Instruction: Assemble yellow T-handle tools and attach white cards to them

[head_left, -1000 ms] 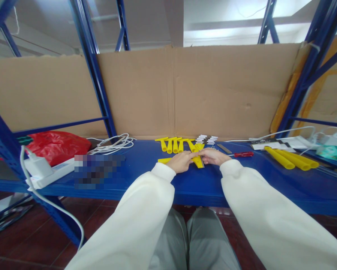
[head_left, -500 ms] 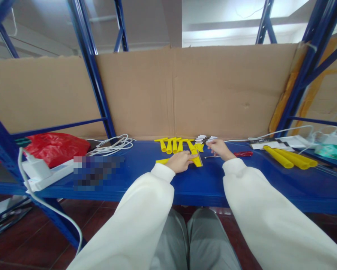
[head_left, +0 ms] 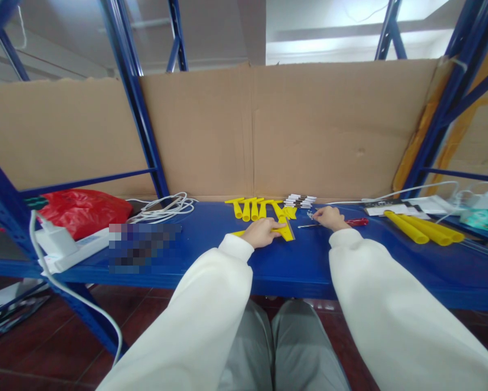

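My left hand (head_left: 262,232) is closed round a yellow scraper (head_left: 285,233) that lies across the blue shelf, its metal-edged head pointing right. My right hand (head_left: 329,217) has its fingers pressed together at a small pile of screws (head_left: 310,214); whether a screw is between the fingertips is too small to tell. Just below that hand lies a screwdriver with a red handle (head_left: 356,222), its shaft pointing left. Behind my left hand stand several yellow scraper pieces (head_left: 254,209) in a row, with black-and-white blades (head_left: 299,201) stacked to their right.
Yellow tubes (head_left: 425,229) lie on the right of the blue shelf (head_left: 300,271). At the left are a red plastic bag (head_left: 81,212), a white power strip (head_left: 83,251) and a coiled white cable (head_left: 166,207). A cardboard sheet (head_left: 309,130) stands behind.
My right hand has moved right and slightly down, away from the blades to the small screws, which now show. My left hand keeps its hold on the scraper.
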A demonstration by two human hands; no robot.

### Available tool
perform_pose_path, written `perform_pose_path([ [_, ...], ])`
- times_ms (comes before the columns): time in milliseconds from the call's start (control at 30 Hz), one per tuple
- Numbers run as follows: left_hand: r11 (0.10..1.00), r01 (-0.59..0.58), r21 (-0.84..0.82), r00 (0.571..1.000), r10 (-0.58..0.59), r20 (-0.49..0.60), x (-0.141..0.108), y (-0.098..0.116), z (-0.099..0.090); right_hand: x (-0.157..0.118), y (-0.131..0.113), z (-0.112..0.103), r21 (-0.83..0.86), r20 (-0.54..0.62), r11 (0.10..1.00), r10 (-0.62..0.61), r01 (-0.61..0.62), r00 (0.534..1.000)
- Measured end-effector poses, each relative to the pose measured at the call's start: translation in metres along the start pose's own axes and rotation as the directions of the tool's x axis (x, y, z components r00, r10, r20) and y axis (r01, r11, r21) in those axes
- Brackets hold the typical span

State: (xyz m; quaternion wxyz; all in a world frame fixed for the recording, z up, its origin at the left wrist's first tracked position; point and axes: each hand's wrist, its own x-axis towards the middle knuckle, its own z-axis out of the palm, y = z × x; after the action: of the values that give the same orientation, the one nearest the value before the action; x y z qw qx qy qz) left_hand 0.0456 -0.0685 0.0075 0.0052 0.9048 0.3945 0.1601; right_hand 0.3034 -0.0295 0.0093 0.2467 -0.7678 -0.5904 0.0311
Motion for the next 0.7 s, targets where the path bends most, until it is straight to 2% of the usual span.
perform_pose_path([
  [167, 1.000, -0.007, 0.018, 1.000, 0.007, -0.010, -0.0001, -0.0008, 0.0020, -0.0018, -0.0019, 0.0000, -0.015, 0.044, 1.000, 0.006, -0.005, 0.999],
  [700, 1.000, 0.001, 0.004, 1.000, -0.001, 0.029, -0.0009, 0.0006, 0.0019, -0.0027, -0.0046, -0.0019, -0.021, 0.025, 1.000, 0.015, -0.015, 1.000],
])
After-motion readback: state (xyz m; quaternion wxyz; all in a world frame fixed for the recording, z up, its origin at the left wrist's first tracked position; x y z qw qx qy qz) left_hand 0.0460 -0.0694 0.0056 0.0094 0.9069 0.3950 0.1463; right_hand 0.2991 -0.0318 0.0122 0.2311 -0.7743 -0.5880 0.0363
